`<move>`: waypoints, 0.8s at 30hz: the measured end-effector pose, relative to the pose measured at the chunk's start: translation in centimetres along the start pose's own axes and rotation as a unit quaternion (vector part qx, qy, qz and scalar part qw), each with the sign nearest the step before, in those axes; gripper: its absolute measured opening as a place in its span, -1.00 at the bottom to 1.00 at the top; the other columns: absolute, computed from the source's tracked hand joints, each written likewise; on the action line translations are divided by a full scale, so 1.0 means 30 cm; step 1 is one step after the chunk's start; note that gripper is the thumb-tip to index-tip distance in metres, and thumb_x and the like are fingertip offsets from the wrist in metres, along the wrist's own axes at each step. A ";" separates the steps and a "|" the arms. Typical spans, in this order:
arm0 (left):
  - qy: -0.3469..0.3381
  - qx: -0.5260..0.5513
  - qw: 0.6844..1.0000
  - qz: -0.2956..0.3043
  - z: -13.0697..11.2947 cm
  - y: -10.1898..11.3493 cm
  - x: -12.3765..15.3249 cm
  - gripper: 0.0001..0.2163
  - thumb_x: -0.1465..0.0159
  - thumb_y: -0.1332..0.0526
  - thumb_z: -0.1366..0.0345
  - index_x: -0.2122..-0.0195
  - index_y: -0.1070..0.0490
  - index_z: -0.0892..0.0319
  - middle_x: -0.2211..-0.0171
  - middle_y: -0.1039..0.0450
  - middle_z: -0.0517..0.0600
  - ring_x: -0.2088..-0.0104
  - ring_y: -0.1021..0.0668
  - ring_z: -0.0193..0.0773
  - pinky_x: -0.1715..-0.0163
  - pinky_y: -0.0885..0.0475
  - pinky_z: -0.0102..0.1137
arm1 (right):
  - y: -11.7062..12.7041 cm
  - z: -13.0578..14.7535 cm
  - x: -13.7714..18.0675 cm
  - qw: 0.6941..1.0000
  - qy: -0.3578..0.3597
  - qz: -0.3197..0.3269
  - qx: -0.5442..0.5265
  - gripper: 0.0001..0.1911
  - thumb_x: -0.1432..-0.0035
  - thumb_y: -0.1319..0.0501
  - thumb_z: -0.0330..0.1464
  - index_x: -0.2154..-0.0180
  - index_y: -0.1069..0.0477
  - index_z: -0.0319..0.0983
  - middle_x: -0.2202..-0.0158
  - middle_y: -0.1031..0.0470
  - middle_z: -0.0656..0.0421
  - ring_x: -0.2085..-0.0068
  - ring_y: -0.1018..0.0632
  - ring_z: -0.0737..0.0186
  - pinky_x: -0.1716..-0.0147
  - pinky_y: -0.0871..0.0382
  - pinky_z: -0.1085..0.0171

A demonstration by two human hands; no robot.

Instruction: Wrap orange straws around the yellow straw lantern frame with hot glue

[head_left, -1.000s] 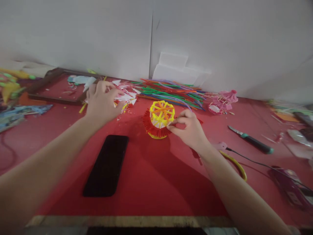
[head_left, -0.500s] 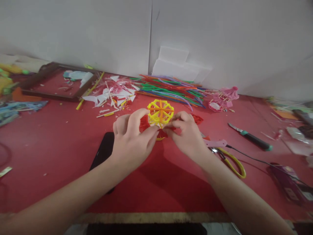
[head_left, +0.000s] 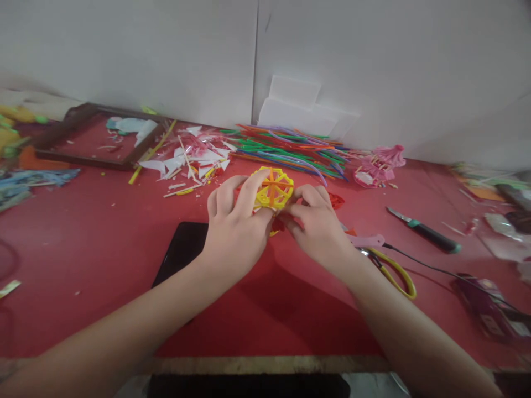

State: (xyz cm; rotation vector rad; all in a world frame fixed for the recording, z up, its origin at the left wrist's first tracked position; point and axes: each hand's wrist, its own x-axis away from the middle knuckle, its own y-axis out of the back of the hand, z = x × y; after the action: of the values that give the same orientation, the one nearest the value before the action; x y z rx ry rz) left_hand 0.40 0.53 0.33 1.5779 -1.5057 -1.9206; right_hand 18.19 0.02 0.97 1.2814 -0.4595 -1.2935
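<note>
Above the red table, at the middle, is a small yellow wheel-shaped craft piece (head_left: 282, 190) with orange spokes across its face. My left hand (head_left: 236, 229) grips it from the left, its fingers over the upper rim and its thumb at the lower edge. The fingertips of my right hand (head_left: 317, 226) are pinched together at the piece's lower right. What lies between those fingertips is hidden. Red parts show below and behind the wheel, partly covered by my hands. Another red piece (head_left: 336, 200) shows just beyond my right hand.
Pipe cleaners (head_left: 286, 149) and a pink craft figure (head_left: 379, 166) lie at the back. A dark frame (head_left: 83, 157) and scraps (head_left: 203, 160) are at left. A black phone (head_left: 182, 249) lies by my left wrist; a knife (head_left: 431, 235), yellow-handled pliers (head_left: 398, 271) and a corded pink tool (head_left: 367, 241) are at right.
My left hand has shifted right, and its fingers now reach over the wheel's upper left. More of the phone shows. My right hand stays pinched at the lower right.
</note>
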 end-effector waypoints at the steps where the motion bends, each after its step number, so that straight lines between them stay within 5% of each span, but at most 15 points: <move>1: 0.003 0.004 1.000 0.004 -0.001 0.002 -0.003 -0.83 -0.33 -0.23 0.30 0.40 -0.54 0.14 -0.33 -0.20 0.00 -0.22 -0.27 0.08 -0.21 -0.17 0.01 | -0.002 -0.002 0.001 1.000 0.004 -0.004 0.007 -0.85 -0.25 -0.23 -0.45 0.35 -0.57 -0.22 0.19 -0.41 0.05 0.14 -0.34 0.06 0.12 -0.32 0.05; 17: 0.007 0.012 0.999 0.034 -0.015 0.006 -0.027 -0.82 -0.31 -0.23 0.33 0.43 -0.55 0.15 -0.33 -0.24 -0.06 -0.24 -0.26 0.14 -0.21 -0.20 0.11 | -0.002 -0.095 -0.005 0.990 0.125 -0.012 -0.070 -0.78 -0.27 -0.20 -0.52 0.21 -0.57 -0.12 0.20 -0.49 0.15 0.11 -0.47 0.14 0.08 -0.35 0.09; 24: 0.000 0.011 0.999 0.048 -0.005 0.000 -0.037 -0.82 -0.32 -0.21 0.34 0.42 -0.55 0.17 -0.39 -0.15 -0.05 -0.25 -0.28 0.26 -0.15 -0.26 0.17 | -0.005 -0.092 -0.016 0.990 0.121 -0.034 -0.071 -0.91 -0.24 -0.26 -0.48 0.27 -0.50 -0.18 0.24 -0.53 0.15 0.17 -0.51 0.15 0.10 -0.37 0.10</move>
State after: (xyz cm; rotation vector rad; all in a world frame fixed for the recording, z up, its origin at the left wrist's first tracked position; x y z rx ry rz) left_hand 0.96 1.23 1.01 1.4856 -1.5778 -1.8569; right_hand 20.31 1.65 0.15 1.3224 -0.1514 -1.1859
